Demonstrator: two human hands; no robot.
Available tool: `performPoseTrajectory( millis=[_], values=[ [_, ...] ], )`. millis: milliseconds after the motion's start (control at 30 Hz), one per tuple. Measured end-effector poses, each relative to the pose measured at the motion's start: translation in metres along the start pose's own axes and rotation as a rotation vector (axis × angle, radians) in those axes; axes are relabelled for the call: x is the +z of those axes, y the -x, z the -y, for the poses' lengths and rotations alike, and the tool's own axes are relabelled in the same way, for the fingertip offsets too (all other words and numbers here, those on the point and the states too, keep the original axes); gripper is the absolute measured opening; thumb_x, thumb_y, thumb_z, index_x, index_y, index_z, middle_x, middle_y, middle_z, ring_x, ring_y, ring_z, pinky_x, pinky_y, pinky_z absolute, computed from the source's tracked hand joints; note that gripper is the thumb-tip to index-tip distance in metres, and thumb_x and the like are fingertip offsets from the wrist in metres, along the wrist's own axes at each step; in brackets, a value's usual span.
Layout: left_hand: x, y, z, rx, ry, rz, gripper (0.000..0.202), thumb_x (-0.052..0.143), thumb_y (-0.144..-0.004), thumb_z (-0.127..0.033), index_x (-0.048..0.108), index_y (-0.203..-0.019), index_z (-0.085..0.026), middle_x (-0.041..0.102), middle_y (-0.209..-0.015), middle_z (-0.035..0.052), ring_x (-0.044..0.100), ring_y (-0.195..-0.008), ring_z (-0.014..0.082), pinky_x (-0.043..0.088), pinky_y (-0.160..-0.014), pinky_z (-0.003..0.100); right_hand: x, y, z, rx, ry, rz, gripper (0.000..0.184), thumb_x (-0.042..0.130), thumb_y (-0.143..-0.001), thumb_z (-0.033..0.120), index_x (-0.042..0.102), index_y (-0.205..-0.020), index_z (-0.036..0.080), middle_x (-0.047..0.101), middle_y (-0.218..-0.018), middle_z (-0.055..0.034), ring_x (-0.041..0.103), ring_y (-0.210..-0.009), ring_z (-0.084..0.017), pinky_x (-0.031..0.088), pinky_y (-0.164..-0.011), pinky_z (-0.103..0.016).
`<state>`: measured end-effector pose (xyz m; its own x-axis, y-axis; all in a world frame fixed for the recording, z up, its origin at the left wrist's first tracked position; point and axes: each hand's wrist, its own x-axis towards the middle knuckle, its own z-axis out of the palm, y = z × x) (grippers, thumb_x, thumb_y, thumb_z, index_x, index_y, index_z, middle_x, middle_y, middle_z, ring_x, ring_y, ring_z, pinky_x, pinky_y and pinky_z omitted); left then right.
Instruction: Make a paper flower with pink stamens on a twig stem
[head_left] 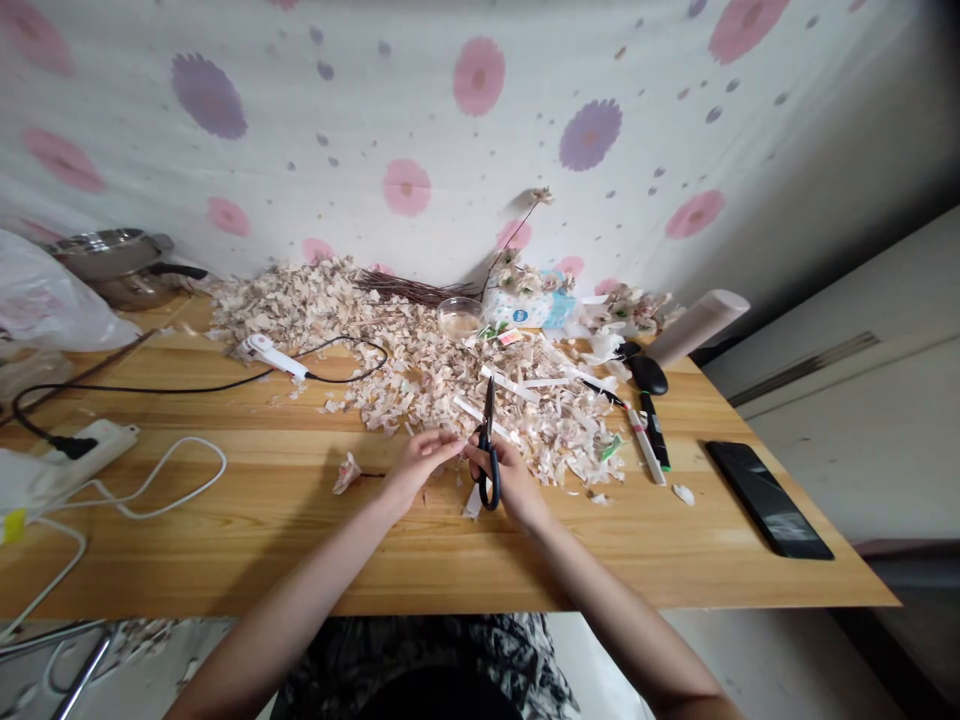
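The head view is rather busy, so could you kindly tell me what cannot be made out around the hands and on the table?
What the left hand's grip pinches, if anything: hidden by its own fingers.
How the right hand's grip sits in the loops of the black-handled scissors: hidden by that hand's fingers.
The print on the tissue packet: too small in the head view.
The whole plastic bag: cut off by the view's left edge.
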<state>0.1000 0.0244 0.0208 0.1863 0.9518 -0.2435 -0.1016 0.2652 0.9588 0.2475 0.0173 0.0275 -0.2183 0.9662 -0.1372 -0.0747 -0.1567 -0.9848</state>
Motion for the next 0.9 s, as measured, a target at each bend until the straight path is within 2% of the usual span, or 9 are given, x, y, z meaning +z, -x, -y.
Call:
performPoseTrajectory(
  millis=[100, 200, 333, 400, 467, 567, 633, 900],
  values=[
    [-0.001, -0.001, 0.001, 0.016, 0.02, -0.023, 0.015, 0.06, -0.088, -0.025, 0.061, -0.091, -0.011, 0.064, -0.092, 0.0039, 0.063, -0.084, 0.0161, 0.053, -0.077, 0.035, 0.001, 0.002, -0.001, -0.036, 0.058, 0.044, 0.045, 0.053, -0.079, 0.064, 0.05, -0.079, 0.019, 0.049, -0.055, 0.0031, 0.044, -0.051, -0.012, 0.036, -0.05, -0.024],
    [-0.002, -0.001, -0.001, 0.064, 0.037, -0.098, 0.015, 0.06, -0.088, -0.025, 0.061, -0.091, -0.011, 0.064, -0.092, 0.0039, 0.062, -0.085, 0.0164, 0.052, -0.078, 0.036, 0.001, 0.007, -0.004, -0.095, 0.124, 0.088, 0.055, 0.039, -0.082, 0.072, 0.051, -0.088, 0.019, 0.054, -0.066, -0.0016, 0.052, -0.061, -0.016, 0.043, -0.06, -0.029],
    [-0.002, 0.001, -0.006, 0.136, 0.054, -0.199, 0.014, 0.061, -0.087, -0.025, 0.061, -0.089, -0.011, 0.064, -0.088, 0.0027, 0.062, -0.082, 0.0158, 0.052, -0.077, 0.035, -0.004, 0.015, -0.009, -0.174, 0.248, 0.133, 0.062, 0.036, -0.08, 0.076, 0.051, -0.1, 0.019, 0.057, -0.092, -0.0078, 0.055, -0.08, -0.02, 0.044, -0.076, -0.034],
    [-0.001, 0.003, -0.008, 0.159, 0.06, -0.222, 0.013, 0.061, -0.086, -0.024, 0.061, -0.086, -0.011, 0.064, -0.084, 0.0019, 0.062, -0.08, 0.0151, 0.052, -0.076, 0.035, -0.007, 0.017, -0.011, -0.189, 0.313, 0.168, 0.064, 0.035, -0.08, 0.077, 0.052, -0.101, 0.019, 0.057, -0.097, -0.0088, 0.055, -0.084, -0.022, 0.043, -0.078, -0.035],
    [-0.001, 0.005, -0.01, 0.179, 0.067, -0.236, 0.013, 0.061, -0.086, -0.024, 0.061, -0.085, -0.011, 0.064, -0.083, 0.0015, 0.062, -0.078, 0.0147, 0.053, -0.075, 0.034, -0.009, 0.018, -0.011, -0.179, 0.365, 0.213, 0.064, 0.032, -0.081, 0.077, 0.054, -0.097, 0.019, 0.058, -0.089, -0.0082, 0.056, -0.076, -0.021, 0.044, -0.072, -0.034],
    [0.0, 0.005, -0.011, 0.204, 0.075, -0.259, 0.012, 0.061, -0.086, -0.023, 0.06, -0.085, -0.011, 0.063, -0.082, 0.0011, 0.062, -0.078, 0.0144, 0.053, -0.074, 0.033, -0.008, 0.019, -0.007, -0.135, 0.417, 0.284, 0.065, 0.028, -0.082, 0.077, 0.054, -0.085, 0.018, 0.056, -0.067, -0.0047, 0.054, -0.058, -0.019, 0.042, -0.057, -0.03],
    [-0.001, 0.005, -0.011, 0.214, 0.076, -0.263, 0.012, 0.061, -0.087, -0.023, 0.06, -0.084, -0.011, 0.063, -0.08, 0.0007, 0.062, -0.076, 0.014, 0.053, -0.073, 0.033, -0.006, 0.021, -0.002, -0.111, 0.441, 0.321, 0.065, 0.027, -0.081, 0.078, 0.053, -0.08, 0.018, 0.054, -0.058, -0.0028, 0.054, -0.053, -0.019, 0.04, -0.054, -0.029],
    [-0.009, 0.003, -0.013, 0.231, 0.044, -0.216, 0.014, 0.061, -0.086, -0.023, 0.058, -0.078, -0.012, 0.059, -0.071, -0.0021, 0.059, -0.067, 0.0115, 0.051, -0.066, 0.029, -0.005, 0.029, 0.018, -0.041, 0.429, 0.44, 0.064, 0.024, -0.081, 0.079, 0.046, -0.069, 0.02, 0.051, -0.053, -0.0009, 0.056, -0.05, -0.017, 0.042, -0.052, -0.027]
  ],
)
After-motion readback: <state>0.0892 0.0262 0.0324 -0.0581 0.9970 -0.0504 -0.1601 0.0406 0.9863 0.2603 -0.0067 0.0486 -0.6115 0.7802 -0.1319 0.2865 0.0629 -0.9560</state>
